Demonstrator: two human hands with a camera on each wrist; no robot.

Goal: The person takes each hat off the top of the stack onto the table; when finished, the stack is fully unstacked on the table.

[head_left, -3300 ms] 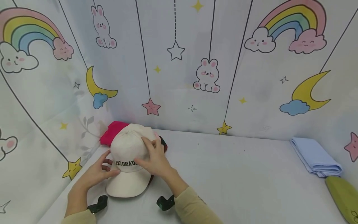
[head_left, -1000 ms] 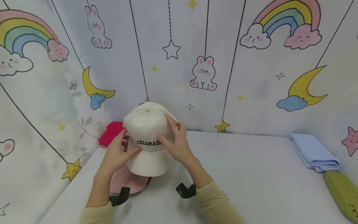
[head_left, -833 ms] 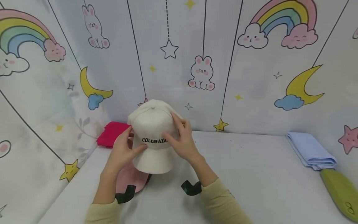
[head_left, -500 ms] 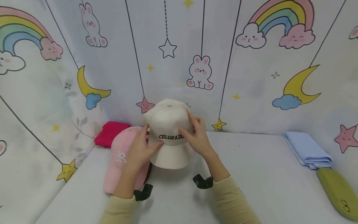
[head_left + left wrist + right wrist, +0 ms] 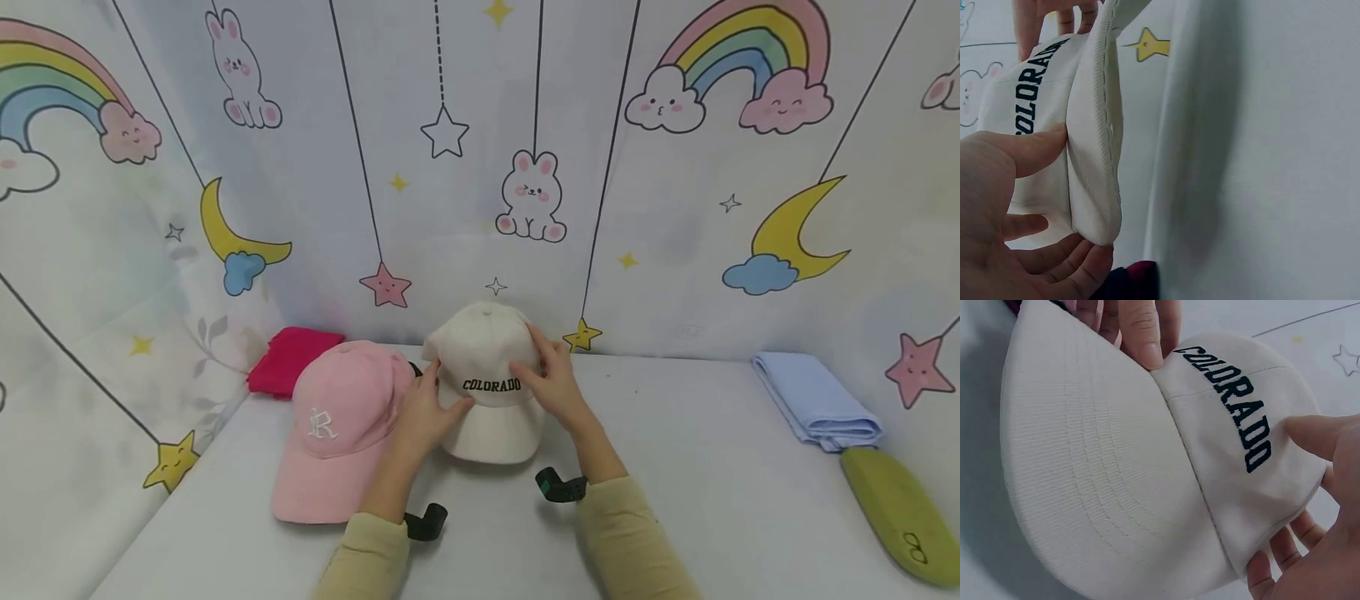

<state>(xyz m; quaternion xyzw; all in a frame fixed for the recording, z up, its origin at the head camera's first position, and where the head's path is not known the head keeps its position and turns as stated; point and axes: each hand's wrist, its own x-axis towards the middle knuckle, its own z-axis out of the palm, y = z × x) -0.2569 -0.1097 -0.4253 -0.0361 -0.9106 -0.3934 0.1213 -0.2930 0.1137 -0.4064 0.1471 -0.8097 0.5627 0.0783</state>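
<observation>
Between both hands is a cream baseball cap point(image 5: 491, 425) with dark COLORADO lettering, its brim toward the person. The left hand point(image 5: 424, 414) grips its left side, thumb at the seam between crown and brim, as the left wrist view shows. On the other side the right hand point(image 5: 557, 385) holds the crown, thumb on the front beside the lettering and fingers point(image 5: 1285, 547) at the lower edge. A shadow lies under the brim in the left wrist view. To the left a pink baseball cap point(image 5: 341, 400) with a white letter rests on the table, partly behind the left forearm.
A folded red cloth point(image 5: 291, 360) lies at the back left of the white table point(image 5: 675, 500). At the right are a folded light-blue cloth point(image 5: 813, 400) and a green case point(image 5: 900, 517) with a glasses drawing. A printed curtain point(image 5: 465, 208) stands behind the table.
Both hands have lifted the cream cap off the pink cap and carried it right, then lowered it toward the table. The pink cap, covered before, now shows.
</observation>
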